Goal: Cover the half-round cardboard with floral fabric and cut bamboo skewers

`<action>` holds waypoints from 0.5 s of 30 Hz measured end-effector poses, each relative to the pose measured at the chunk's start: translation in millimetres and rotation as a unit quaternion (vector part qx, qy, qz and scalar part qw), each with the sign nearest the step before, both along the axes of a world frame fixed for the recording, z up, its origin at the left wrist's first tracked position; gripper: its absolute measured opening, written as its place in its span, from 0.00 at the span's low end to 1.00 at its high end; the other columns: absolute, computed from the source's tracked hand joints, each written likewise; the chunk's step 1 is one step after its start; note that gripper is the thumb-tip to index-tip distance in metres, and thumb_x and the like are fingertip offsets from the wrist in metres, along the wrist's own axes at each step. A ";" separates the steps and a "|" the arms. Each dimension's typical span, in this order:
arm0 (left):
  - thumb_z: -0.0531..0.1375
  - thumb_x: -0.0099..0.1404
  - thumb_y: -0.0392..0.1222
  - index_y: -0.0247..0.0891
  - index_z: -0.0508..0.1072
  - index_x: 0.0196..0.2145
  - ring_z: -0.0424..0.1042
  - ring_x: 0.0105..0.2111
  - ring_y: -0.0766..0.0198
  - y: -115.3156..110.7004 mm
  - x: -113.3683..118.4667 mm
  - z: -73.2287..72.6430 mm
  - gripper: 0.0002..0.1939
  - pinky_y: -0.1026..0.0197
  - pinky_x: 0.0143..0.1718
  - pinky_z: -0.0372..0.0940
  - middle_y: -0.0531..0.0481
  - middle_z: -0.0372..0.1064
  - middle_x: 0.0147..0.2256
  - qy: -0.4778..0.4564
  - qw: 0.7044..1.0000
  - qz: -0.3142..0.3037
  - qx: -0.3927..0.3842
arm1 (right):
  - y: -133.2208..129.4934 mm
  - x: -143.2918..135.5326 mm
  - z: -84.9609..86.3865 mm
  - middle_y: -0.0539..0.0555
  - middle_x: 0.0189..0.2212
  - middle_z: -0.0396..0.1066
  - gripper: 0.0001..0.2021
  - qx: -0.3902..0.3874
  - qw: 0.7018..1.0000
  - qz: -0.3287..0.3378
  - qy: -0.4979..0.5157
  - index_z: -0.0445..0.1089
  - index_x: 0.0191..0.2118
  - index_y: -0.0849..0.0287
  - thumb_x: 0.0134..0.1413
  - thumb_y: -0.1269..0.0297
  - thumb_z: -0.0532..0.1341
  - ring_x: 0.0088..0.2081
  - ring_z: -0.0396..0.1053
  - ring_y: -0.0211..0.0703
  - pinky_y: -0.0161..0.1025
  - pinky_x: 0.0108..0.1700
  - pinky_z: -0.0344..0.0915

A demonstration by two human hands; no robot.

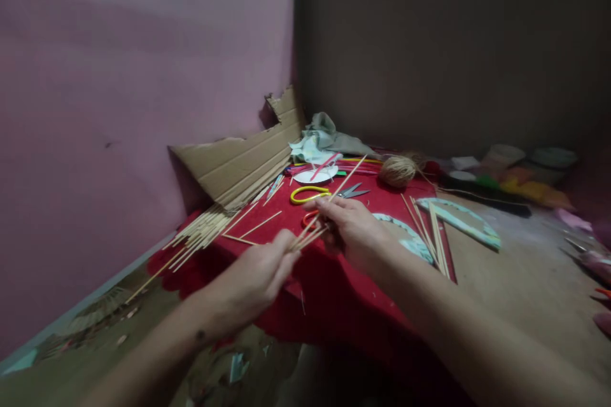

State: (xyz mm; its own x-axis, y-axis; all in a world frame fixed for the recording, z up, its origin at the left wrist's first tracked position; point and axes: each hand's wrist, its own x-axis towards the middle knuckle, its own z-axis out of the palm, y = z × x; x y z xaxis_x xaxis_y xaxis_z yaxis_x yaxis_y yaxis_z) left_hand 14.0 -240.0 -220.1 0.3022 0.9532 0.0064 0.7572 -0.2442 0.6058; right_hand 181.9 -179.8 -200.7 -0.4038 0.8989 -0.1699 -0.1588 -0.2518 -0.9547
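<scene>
Thin wooden sticks run between my two hands above a red cloth. My left hand is closed around their lower ends. Further up, my right hand pinches the same sticks, and one long stick sticks out past its fingers toward the back. How many sticks are in the grip I cannot make out. Just beyond my right hand lie yellow-handled scissors with their blades apart. A red-orange handle shows partly behind the fingers.
Many loose sticks lie left, before a leaning cardboard sheet. At the back are crumpled cloth, a white disc and a twine ball. Cloth-edged cardboard pieces and more sticks lie right. A pink wall bounds the left.
</scene>
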 end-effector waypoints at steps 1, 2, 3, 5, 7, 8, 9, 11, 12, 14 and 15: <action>0.42 0.69 0.48 0.41 0.54 0.30 0.57 0.24 0.66 -1.3 6.2 -1.1 0.12 0.63 0.28 0.55 0.57 0.57 0.25 -0.020 1.000 -0.002 0.000 | 0.4 -2.6 0.1 0.43 0.15 0.60 0.10 0.008 1.000 -0.027 0.015 0.67 0.28 0.60 0.55 0.59 0.58 0.12 0.50 0.28 0.28 0.13 0.45; 0.42 0.70 0.48 0.41 0.54 0.30 0.57 0.24 0.66 -3.1 9.3 -2.4 0.12 0.64 0.28 0.55 0.57 0.56 0.25 -0.036 0.999 -0.002 0.001 | 1.3 -1.2 0.9 0.43 0.15 0.60 0.11 0.026 0.998 -0.050 0.016 0.66 0.27 0.60 0.55 0.60 0.57 0.12 0.50 0.27 0.28 0.13 0.45; 0.42 0.70 0.48 0.41 0.55 0.30 0.57 0.24 0.67 -5.8 9.0 -4.2 0.13 0.64 0.28 0.55 0.57 0.56 0.25 -0.049 0.999 -0.002 0.002 | 2.5 3.8 2.8 0.44 0.15 0.60 0.12 0.051 0.996 -0.073 0.013 0.66 0.26 0.61 0.55 0.59 0.57 0.12 0.51 0.27 0.28 0.13 0.45; 0.43 0.70 0.49 0.41 0.58 0.30 0.59 0.26 0.67 -16.1 -1.1 -11.8 0.14 0.65 0.29 0.56 0.56 0.59 0.26 -0.062 0.998 0.000 -0.007 | 4.9 21.6 9.2 0.45 0.16 0.63 0.12 0.102 0.987 -0.122 -0.003 0.66 0.26 0.60 0.54 0.58 0.59 0.13 0.54 0.28 0.28 0.13 0.48; 0.43 0.70 0.50 0.41 0.62 0.32 0.63 0.28 0.66 -33.7 -21.7 -27.6 0.15 0.66 0.31 0.59 0.54 0.63 0.29 -0.062 0.997 0.014 -0.036 | 5.3 43.2 15.9 0.45 0.15 0.62 0.11 0.162 0.965 -0.207 -0.018 0.66 0.26 0.59 0.55 0.59 0.58 0.13 0.54 0.29 0.29 0.13 0.48; 0.44 0.70 0.50 0.41 0.64 0.34 0.65 0.30 0.66 -44.8 -34.5 -38.9 0.15 0.66 0.33 0.61 0.53 0.67 0.31 -0.061 0.996 0.026 -0.061 | 4.2 52.9 18.2 0.45 0.16 0.62 0.10 0.200 0.947 -0.251 -0.021 0.66 0.26 0.59 0.55 0.60 0.58 0.14 0.55 0.29 0.29 0.14 0.49; 0.45 0.69 0.50 0.42 0.66 0.35 0.67 0.32 0.65 -56.8 -48.1 -51.8 0.15 0.66 0.35 0.62 0.53 0.69 0.33 -0.060 0.994 0.044 -0.075 | 2.1 61.0 19.3 0.45 0.16 0.62 0.10 0.233 0.928 -0.288 -0.036 0.65 0.25 0.59 0.55 0.61 0.58 0.14 0.55 0.29 0.29 0.15 0.50; 0.46 0.68 0.51 0.43 0.69 0.38 0.70 0.36 0.63 -80.4 -74.3 -78.3 0.15 0.67 0.36 0.64 0.52 0.72 0.38 -0.058 0.991 0.096 -0.078 | -4.4 70.6 17.8 0.45 0.15 0.60 0.10 0.320 0.882 -0.327 -0.113 0.66 0.25 0.59 0.56 0.63 0.58 0.15 0.55 0.29 0.28 0.16 0.51; 0.46 0.68 0.52 0.43 0.69 0.38 0.71 0.34 0.63 -90.5 -85.2 -89.3 0.16 0.68 0.33 0.65 0.52 0.73 0.37 -0.049 0.989 0.127 -0.064 | -8.2 72.1 15.7 0.44 0.14 0.60 0.11 0.355 0.863 -0.327 -0.150 0.66 0.25 0.59 0.57 0.62 0.58 0.15 0.55 0.29 0.28 0.16 0.51; 0.46 0.67 0.53 0.43 0.69 0.36 0.71 0.31 0.63 -103.3 -98.9 -101.1 0.17 0.68 0.30 0.65 0.52 0.73 0.31 -0.014 0.982 0.188 0.002 | -15.3 70.3 10.4 0.44 0.14 0.59 0.12 0.407 0.835 -0.311 -0.200 0.65 0.25 0.58 0.59 0.61 0.56 0.15 0.55 0.29 0.28 0.16 0.52; 0.46 0.67 0.53 0.43 0.69 0.35 0.71 0.28 0.64 -104.8 -101.1 -100.6 0.16 0.68 0.28 0.64 0.53 0.71 0.28 0.002 0.977 0.210 0.032 | -18.2 68.0 7.9 0.44 0.14 0.60 0.13 0.421 0.830 -0.301 -0.208 0.64 0.25 0.58 0.59 0.60 0.55 0.15 0.55 0.29 0.29 0.17 0.52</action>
